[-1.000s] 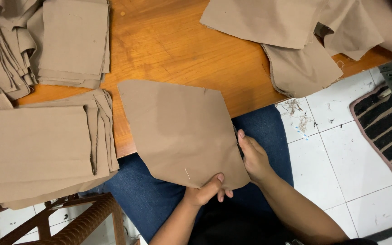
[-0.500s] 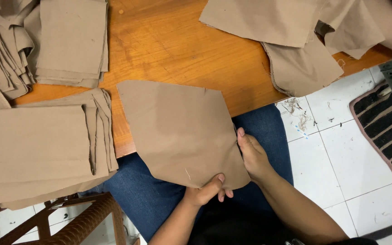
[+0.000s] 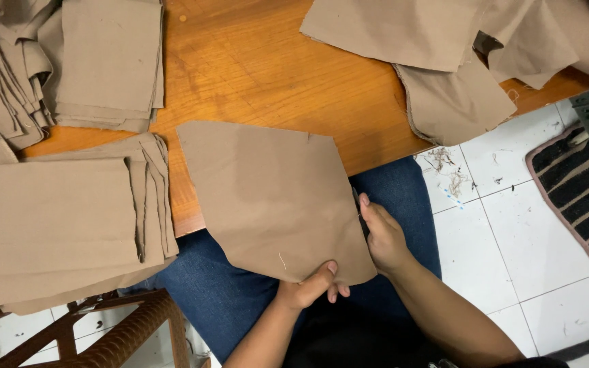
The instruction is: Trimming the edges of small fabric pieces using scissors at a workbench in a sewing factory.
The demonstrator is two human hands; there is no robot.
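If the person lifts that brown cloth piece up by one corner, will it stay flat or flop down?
It would probably flop. The brown cloth piece looks thin and already drapes off the wooden table edge onto the lap. It likely weighs little: the left hand pinches its lower edge with just fingertips, the right hand at its side. It shouldn't slip much.

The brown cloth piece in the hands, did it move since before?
No. The brown cloth piece keeps its corner at the same spot on the wooden table's front edge, pinched by left hand and right hand.
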